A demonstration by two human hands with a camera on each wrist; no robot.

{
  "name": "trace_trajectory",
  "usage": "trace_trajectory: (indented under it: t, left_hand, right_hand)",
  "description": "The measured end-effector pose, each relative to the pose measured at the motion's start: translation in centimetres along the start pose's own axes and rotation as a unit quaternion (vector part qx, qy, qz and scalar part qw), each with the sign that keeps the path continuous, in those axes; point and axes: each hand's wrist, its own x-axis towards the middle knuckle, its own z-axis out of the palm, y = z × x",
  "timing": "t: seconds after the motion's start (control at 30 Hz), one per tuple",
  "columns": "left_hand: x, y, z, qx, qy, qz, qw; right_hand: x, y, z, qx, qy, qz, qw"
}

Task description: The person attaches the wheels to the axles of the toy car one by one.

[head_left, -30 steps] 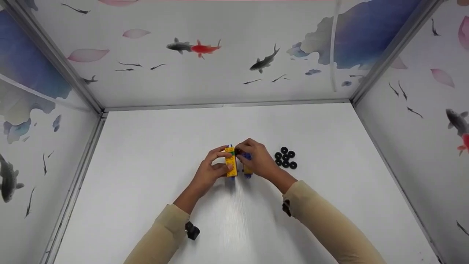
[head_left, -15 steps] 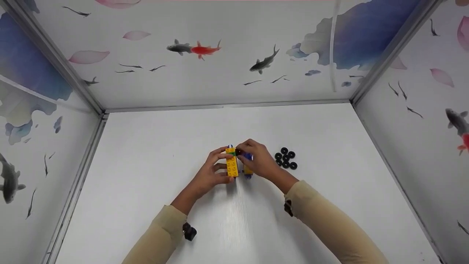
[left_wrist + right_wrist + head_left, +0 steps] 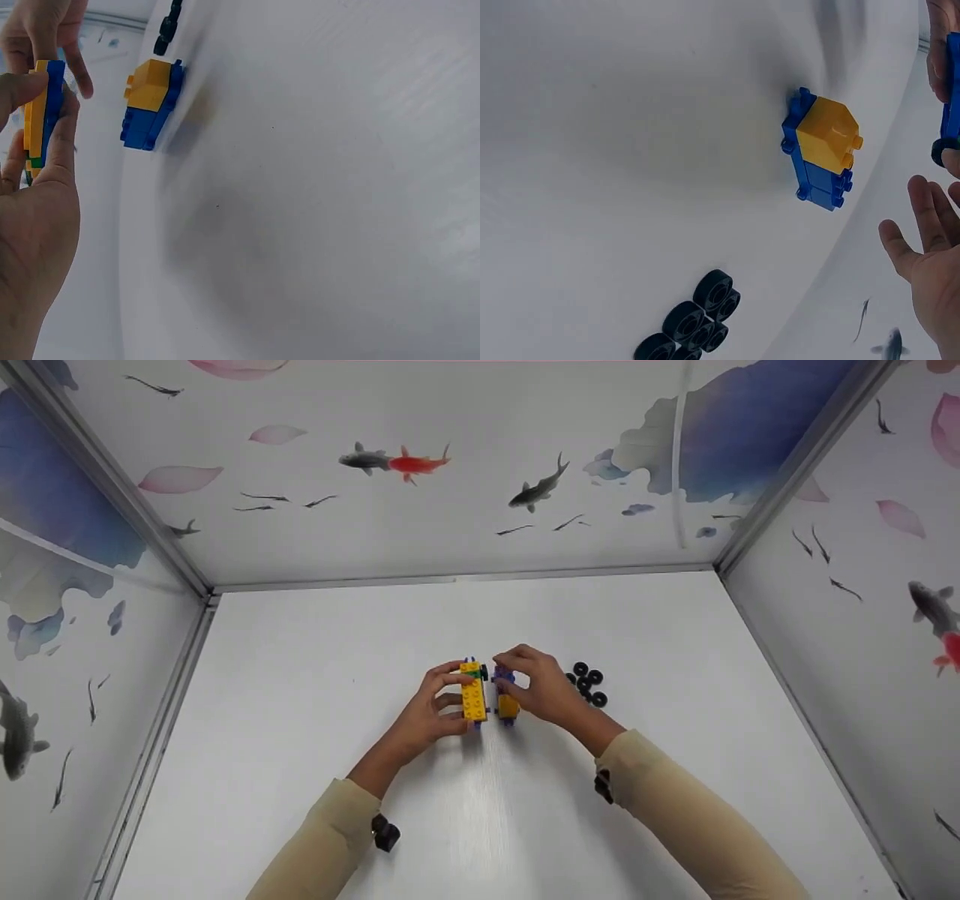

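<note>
My left hand [image 3: 427, 712] grips a toy car of building blocks [image 3: 473, 701], yellow on top with a green strip and a blue base [image 3: 52, 105]. The left wrist view has it raised off the table. One black wheel [image 3: 943, 152] sits on its side near the far end. My right hand [image 3: 551, 690] is just right of that car, fingers spread and holding nothing, as the right wrist view makes plain. Below it on the table stands a second toy car [image 3: 826, 139], blue with a sloped yellow block, which the right fingers overlap in the head view.
Several loose black wheels [image 3: 589, 679] lie in a cluster right of the right hand, partly behind it. The white table [image 3: 337, 637] is bounded by printed panels [image 3: 465, 532] at the back and both sides.
The right hand has let go of the black wheel and drawn back slightly to the right, leaving the wheel on the car. The left fingers have shifted their grip toward the near end.
</note>
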Motion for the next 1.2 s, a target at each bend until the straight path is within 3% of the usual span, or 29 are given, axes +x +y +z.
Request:
trace_trajectory:
  t: [0.63, 0.87, 1.2]
  left_hand:
    - [-0.1, 0.2, -0.4, 0.001, 0.031, -0.004, 0.9995]
    - [-0.1, 0.0, -0.8, 0.018, 0.046, -0.001, 0.9988]
    - [-0.3, -0.1, -1.2, 0.031, 0.06, -0.003, 0.9977]
  right_hand:
    - [-3.8, 5.0, -3.8, -0.077, 0.025, 0.049, 0.9955]
    - [-5.7, 7.9, -4.7, -0.125, 0.035, 0.038, 0.9908]
    - [-7.8, 10.3, -5.5, -0.174, 0.031, 0.076, 0.9813]
